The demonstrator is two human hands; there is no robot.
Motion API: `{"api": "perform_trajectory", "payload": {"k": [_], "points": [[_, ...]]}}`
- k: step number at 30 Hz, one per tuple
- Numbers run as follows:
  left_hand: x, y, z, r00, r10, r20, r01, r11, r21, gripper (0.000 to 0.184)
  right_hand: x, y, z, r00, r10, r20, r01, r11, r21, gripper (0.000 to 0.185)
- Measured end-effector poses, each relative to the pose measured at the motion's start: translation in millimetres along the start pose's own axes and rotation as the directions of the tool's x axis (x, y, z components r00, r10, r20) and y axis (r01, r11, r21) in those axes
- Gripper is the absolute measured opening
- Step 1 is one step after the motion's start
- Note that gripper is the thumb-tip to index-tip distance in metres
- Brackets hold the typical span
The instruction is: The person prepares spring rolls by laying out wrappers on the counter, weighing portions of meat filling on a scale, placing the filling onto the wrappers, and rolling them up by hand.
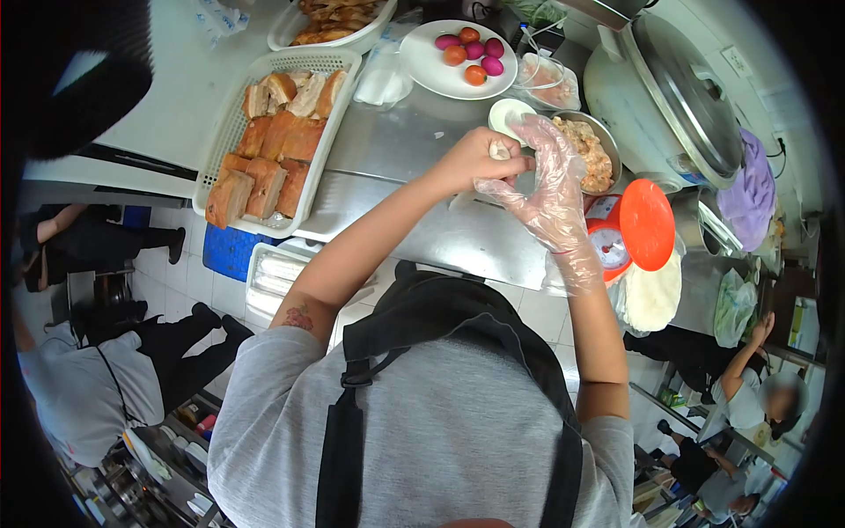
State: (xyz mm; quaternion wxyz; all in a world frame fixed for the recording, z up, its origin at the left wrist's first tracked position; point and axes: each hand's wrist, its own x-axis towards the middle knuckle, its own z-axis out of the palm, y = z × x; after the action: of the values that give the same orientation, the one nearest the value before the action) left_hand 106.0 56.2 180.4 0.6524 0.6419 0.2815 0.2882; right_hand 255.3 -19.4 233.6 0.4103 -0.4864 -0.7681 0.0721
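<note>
My left hand (493, 164), bare, is closed around a small pale lump of dough (499, 150) that shows at the top of the fist. Close beside it, my right hand (547, 180) wears a clear plastic glove. Its thumb and fingers are curved and spread apart, with the thumb by the left fist. A white round disc (508, 116) lies just beyond the gloved fingertips; whether they touch it I cannot tell. Behind the right hand stands a metal bowl of chunky orange-pink filling (588, 157). An orange kitchen scale (607, 244) stands near my right wrist.
A perforated tray (308, 198) of browned meat slabs stands left. A white plate (418, 66) bears pink and orange balls. A large lidded pot (616, 97) stands back right, and bagged white dough (653, 295) lies right. Other people are at both sides.
</note>
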Motion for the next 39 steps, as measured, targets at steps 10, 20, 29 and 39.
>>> {"api": "perform_trajectory", "payload": {"k": [10,20,29,39], "points": [[-1,-3,-2,0.998,0.051,-0.048,-0.049,0.997,0.056,0.018,0,0,-10,0.987,-0.151,0.055,0.159,0.972,-0.175,0.042],[-8,11,4,1.0,-0.001,0.004,0.001,0.999,0.041,0.02,-11,-5,-11,0.997,0.058,0.046,-0.058,0.998,0.005,0.054],[-9,8,7,0.994,0.088,0.063,-0.084,0.994,-0.069,0.025,-14,0,-15,0.997,0.005,0.072,-0.005,1.0,0.002,0.041],[-15,12,12,0.996,0.056,0.063,-0.058,0.998,0.029,0.029,-7,3,-25,0.984,-0.104,0.144,0.107,0.994,-0.016,0.043]]}}
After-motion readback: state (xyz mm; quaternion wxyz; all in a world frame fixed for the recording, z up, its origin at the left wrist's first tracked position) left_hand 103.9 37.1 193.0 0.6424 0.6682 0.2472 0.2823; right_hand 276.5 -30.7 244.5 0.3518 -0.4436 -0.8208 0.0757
